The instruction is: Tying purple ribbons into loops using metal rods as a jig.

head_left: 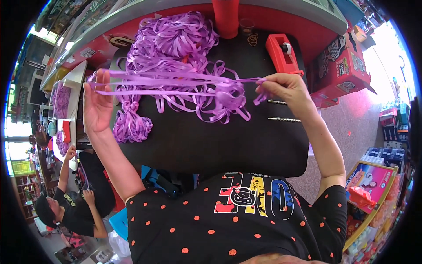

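Strands of purple ribbon (176,82) are stretched taut between my two hands, above a black tabletop. At the left end, my left hand (99,110) is raised with the strands passing round its fingers. My right hand (288,90) pinches the ribbon between thumb and fingertips at the other end, and a short tail hangs below them. A looped purple ribbon cluster (229,99) hangs from the strands near the right hand. Behind lies a big tangled heap of purple ribbon (176,39). A tied purple ribbon bundle (132,125) rests by my left wrist.
A red tape dispenser (281,55), a red cylinder (226,20), a small clear cup (247,25) and rubber bands (252,39) stand or lie along the back. Two metal rods (283,119) lie beneath my right hand. Another person (66,207) works at the left; a red box (343,66) stands right.
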{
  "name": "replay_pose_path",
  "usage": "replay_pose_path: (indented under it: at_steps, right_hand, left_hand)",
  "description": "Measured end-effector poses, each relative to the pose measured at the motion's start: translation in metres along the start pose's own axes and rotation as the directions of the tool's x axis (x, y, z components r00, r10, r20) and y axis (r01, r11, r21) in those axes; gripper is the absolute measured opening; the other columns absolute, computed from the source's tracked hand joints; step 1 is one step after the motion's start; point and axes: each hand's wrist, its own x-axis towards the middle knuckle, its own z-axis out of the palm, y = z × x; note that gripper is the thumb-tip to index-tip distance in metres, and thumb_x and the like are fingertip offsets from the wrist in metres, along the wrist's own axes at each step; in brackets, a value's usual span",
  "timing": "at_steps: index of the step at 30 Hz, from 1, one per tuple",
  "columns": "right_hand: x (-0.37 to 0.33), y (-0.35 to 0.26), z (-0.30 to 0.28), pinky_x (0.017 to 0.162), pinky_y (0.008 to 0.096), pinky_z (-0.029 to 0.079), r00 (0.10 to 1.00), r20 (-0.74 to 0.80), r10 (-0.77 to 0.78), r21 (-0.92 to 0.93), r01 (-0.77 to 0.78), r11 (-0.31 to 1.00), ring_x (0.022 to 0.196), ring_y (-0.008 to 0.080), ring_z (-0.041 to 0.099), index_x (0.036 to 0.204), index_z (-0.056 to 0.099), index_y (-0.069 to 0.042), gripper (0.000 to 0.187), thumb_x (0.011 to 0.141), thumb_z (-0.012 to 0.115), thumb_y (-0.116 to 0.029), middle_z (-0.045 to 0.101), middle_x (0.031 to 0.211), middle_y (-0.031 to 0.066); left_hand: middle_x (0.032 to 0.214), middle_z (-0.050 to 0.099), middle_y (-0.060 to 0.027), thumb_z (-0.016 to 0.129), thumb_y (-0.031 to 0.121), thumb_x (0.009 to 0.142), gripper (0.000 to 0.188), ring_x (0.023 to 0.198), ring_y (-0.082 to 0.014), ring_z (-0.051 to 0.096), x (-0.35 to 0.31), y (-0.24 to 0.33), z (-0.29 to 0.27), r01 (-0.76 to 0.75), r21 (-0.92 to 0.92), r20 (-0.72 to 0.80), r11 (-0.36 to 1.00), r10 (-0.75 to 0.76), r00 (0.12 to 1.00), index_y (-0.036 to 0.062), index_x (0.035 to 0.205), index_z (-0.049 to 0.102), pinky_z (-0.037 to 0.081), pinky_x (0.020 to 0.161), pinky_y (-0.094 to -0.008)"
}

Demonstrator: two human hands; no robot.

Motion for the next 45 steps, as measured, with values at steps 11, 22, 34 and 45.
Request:
replay_pose_path:
  at_steps: [11, 22, 34, 45]
  right_hand:
    - [-0.017, -0.013, -0.040, 0.063, 0.0188, 0.042, 0.865, -0.451, -0.222, 0.392, 0.415, 0.821, 0.068, 0.0066, 0.054, 0.103, 0.065, 0.001, 0.018, 0.093, 0.057, -0.012, 0.065, 0.082, 0.0061]
    - [-0.047, -0.064, -0.035, 0.059, 0.0189, 0.037, 0.730, -0.469, -0.497, 0.110, 0.606, 0.788, 0.065, 0.0074, 0.050, 0.104, 0.062, 0.006, 0.018, 0.092, 0.056, -0.006, 0.060, 0.077, 0.0059]
    - [-0.071, -0.083, -0.032, 0.056, 0.0201, 0.039, 0.725, -0.437, -0.532, 0.132, 0.637, 0.759, 0.061, 0.0082, 0.051, 0.105, 0.062, 0.006, 0.020, 0.093, 0.054, -0.007, 0.062, 0.077, 0.0076]
    - [-0.098, -0.046, -0.074, 0.055, 0.0220, 0.035, 0.624, -0.521, -0.582, 0.012, 0.688, 0.726, 0.058, 0.0091, 0.048, 0.105, 0.062, 0.008, 0.022, 0.094, 0.051, -0.008, 0.058, 0.069, 0.0073]
  left_hand:
    - [0.120, 0.060, -0.0187, 0.058, 0.016, 0.093, 0.025, 0.117, -0.0248, 0.055, -0.033, 0.040, -0.039, -0.152, 0.074, -0.244, 0.986, 0.166, 0.955, -0.0055, 0.105, 0.060, 0.047, 0.051, -0.0199]
    - [0.106, 0.063, -0.0134, 0.067, 0.013, 0.083, 0.025, 0.091, -0.0207, 0.061, 0.003, -0.096, 0.086, 0.081, 0.868, -0.009, -0.489, 0.147, 0.989, 0.0008, 0.104, 0.063, 0.048, 0.079, -0.0294]
    - [0.133, 0.049, -0.0107, 0.055, 0.006, 0.080, 0.052, 0.125, -0.0221, 0.045, 0.061, -0.264, 0.146, -0.122, 0.838, 0.429, 0.532, -0.503, 0.751, 0.0042, 0.131, 0.046, 0.032, 0.107, -0.0370]
    - [0.070, 0.059, 0.0007, 0.051, 0.019, 0.097, 0.027, 0.062, -0.0044, 0.051, 0.065, -0.230, 0.131, 0.117, 0.878, 0.277, 0.464, -0.693, 0.665, -0.0017, 0.107, 0.065, 0.041, 0.056, -0.0200]
